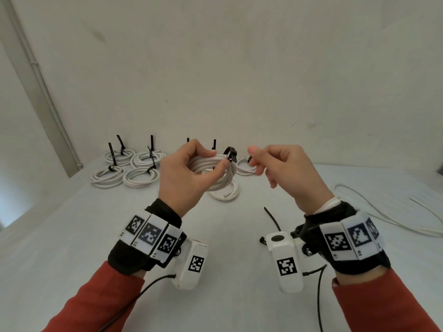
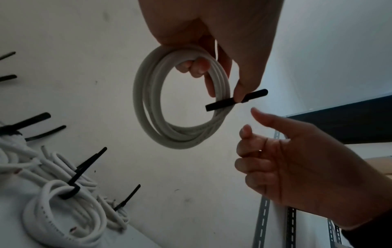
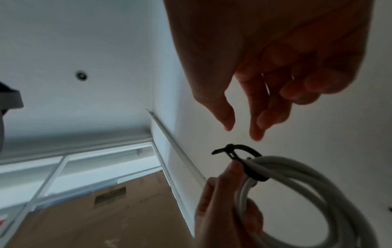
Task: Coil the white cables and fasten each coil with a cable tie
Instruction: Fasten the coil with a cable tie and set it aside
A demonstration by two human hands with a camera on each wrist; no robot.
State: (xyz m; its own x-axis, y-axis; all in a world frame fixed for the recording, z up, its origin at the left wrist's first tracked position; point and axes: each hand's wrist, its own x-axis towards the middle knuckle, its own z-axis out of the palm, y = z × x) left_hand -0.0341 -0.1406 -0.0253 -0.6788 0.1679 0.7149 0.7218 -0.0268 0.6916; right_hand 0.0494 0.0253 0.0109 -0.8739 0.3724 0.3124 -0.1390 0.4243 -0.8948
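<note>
The left hand (image 1: 189, 171) holds a white coil (image 2: 180, 99) up above the table (image 1: 227, 236), fingers curled through it, thumb and forefinger pinching the black tie (image 2: 235, 100) where it wraps the strands. The tie's tip looks already threaded through its head, forming a loose loop. The right hand (image 1: 287, 168) hovers just beside the tie, fingers relaxed and holding nothing. To finish well, the right hand should probably pinch the free tail and pull straight away from the head while the left hand keeps the strands bunched, so none slips out. Finished coils (image 1: 124, 168) lie left of the held coil; loose cable (image 1: 395, 212) lies to its right.
</note>
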